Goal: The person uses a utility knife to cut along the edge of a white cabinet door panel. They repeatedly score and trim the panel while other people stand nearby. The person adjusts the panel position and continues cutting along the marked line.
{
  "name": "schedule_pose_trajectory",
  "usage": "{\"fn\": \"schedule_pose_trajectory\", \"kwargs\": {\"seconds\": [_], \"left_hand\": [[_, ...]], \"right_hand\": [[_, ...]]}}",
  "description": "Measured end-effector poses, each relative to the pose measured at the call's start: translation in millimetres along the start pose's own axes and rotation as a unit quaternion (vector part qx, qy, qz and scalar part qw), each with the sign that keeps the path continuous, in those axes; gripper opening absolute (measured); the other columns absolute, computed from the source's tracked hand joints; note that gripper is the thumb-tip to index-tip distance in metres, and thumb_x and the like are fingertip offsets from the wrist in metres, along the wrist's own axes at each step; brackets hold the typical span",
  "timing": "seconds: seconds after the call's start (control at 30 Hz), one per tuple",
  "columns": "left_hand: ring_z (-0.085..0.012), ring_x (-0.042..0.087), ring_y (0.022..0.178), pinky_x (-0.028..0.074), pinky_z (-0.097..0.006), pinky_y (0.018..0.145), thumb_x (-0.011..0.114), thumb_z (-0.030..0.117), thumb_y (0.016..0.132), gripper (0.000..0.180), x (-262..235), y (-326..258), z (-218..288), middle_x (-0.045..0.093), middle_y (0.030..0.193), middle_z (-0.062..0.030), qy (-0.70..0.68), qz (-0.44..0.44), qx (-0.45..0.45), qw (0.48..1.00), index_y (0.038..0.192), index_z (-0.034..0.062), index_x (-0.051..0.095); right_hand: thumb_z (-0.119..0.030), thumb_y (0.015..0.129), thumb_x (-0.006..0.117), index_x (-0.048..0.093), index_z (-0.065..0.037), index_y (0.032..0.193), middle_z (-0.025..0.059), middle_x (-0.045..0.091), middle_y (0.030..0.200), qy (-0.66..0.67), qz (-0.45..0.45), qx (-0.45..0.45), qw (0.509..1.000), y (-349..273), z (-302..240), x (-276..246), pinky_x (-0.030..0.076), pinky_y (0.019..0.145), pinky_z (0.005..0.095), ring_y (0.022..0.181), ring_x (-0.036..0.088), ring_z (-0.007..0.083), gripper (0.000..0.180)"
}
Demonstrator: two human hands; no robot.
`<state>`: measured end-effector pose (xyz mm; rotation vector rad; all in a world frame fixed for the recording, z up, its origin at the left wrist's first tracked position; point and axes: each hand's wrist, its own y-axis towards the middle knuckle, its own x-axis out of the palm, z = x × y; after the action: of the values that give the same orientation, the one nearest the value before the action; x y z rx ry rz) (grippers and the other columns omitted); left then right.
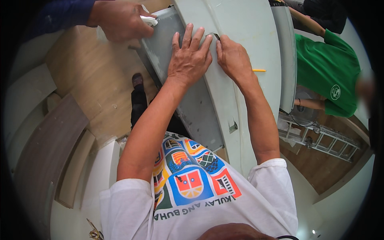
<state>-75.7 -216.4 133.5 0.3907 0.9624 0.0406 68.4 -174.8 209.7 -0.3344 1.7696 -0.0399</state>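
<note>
My left hand [190,58] lies flat with its fingers spread, across the border of a grey panel [196,106] and a pale greenish-white board [222,86]. To its right, my right hand [234,58] is closed round a small dark blade-like tool [216,36]. Only the tool's tip shows between the fingers, close to my left fingertips; the rest is hidden in the fist. A long pale strip or seam runs along the board beneath my right hand. Another person's hand [124,22] pinches a crumpled white piece [149,20] at the grey panel's far left corner.
A yellow pencil-like stick [259,70] lies right of my right wrist. The board has a small rectangular cutout [233,127]. A person in a green shirt [326,72] stands at the right, near a metal ladder [320,138]. Curved brown furniture [48,148] stands at the left.
</note>
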Motion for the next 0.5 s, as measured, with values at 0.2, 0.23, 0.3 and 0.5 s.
{"fn": "schedule_pose_trajectory", "kwargs": {"seconds": [0.2, 0.23, 0.3, 0.5], "left_hand": [[-0.0327, 0.03, 0.153, 0.028, -0.062, 0.119, 0.064, 0.029, 0.095, 0.045, -1, 0, -1, 0.046, 0.152, -0.008, -0.015, -0.012, -0.01, 1.0, 0.139, 0.0198, 0.063], [-0.0326, 0.031, 0.153, 0.028, -0.062, 0.119, 0.064, 0.029, 0.095, 0.045, 0, 0, -1, 0.046, 0.152, -0.0079, -0.017, -0.012, -0.011, 1.0, 0.139, 0.0197, 0.063], [-0.0317, 0.031, 0.153, 0.028, -0.063, 0.119, 0.064, 0.03, 0.094, 0.045, 2, 0, 0, 0.047, 0.152, -0.0073, -0.02, -0.009, -0.011, 1.0, 0.138, 0.0191, 0.064], [-0.0314, 0.032, 0.152, 0.028, -0.063, 0.118, 0.066, 0.032, 0.093, 0.044, 13, 2, 6, 0.049, 0.152, -0.0065, -0.025, -0.005, -0.005, 1.0, 0.134, 0.0177, 0.066]], "right_hand": [[-0.021, 0.105, 0.053, 0.055, -0.001, 0.094, 0.0242, 0.068, 0.081, -0.028, -0.013, 0.019, 0.999, 0, -7, 1, 0.052, 0.071, 0.0548, 0.078, 0.066, 0.0459, 0.023], [-0.021, 0.105, 0.053, 0.055, -0.001, 0.095, 0.0241, 0.068, 0.081, -0.039, -0.009, 0.025, 0.999, 0, -7, 3, 0.053, 0.071, 0.055, 0.079, 0.067, 0.0459, 0.023], [-0.021, 0.105, 0.052, 0.054, -0.001, 0.095, 0.0239, 0.069, 0.083, -0.06, 0.0, 0.036, 0.998, -2, -8, 9, 0.053, 0.072, 0.0553, 0.08, 0.067, 0.0458, 0.022], [-0.022, 0.106, 0.051, 0.052, -0.002, 0.097, 0.0243, 0.069, 0.085, -0.065, -0.016, 0.041, 0.997, -4, 2, 6, 0.054, 0.073, 0.055, 0.081, 0.067, 0.046, 0.022]]}}
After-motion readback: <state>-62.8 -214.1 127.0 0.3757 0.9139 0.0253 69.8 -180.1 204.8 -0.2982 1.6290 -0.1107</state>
